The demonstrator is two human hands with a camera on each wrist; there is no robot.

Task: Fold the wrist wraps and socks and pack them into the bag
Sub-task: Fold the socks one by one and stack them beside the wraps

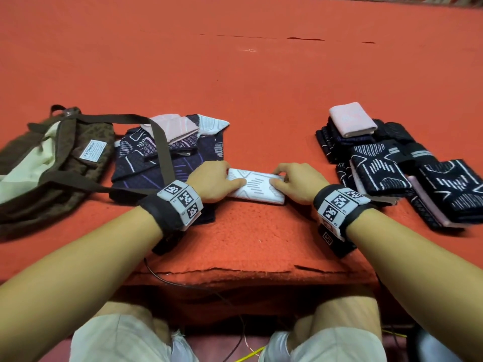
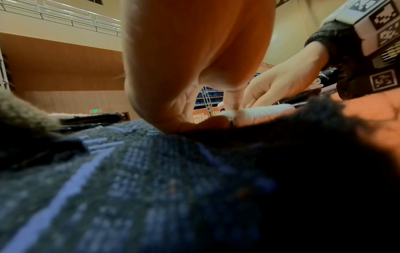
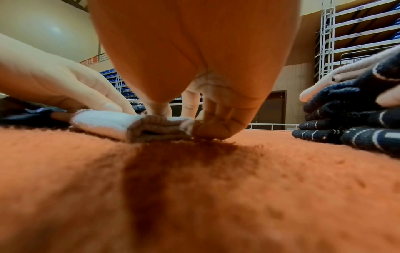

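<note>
A white folded piece [image 1: 257,189] with a grey line pattern lies on the red mat between my hands. My left hand [image 1: 235,176] holds its left end, thumb on top and fingers curled over the far edge. My right hand [image 1: 275,176] holds the right end the same way. In the right wrist view my right hand [image 3: 194,118] pinches the layered end of the white piece [image 3: 103,121], and my left hand [image 3: 86,92] rests on the other end. The brown bag [image 1: 52,163] lies open at the left, its cream lining showing.
A loose heap of dark, pink and white pieces [image 1: 167,150] lies beside the bag under its strap [image 1: 162,150]; my left wrist rests on the dark cloth [image 2: 129,171]. A stack of folded pieces [image 1: 392,163] sits at the right. The mat's front edge [image 1: 235,270] is near my knees.
</note>
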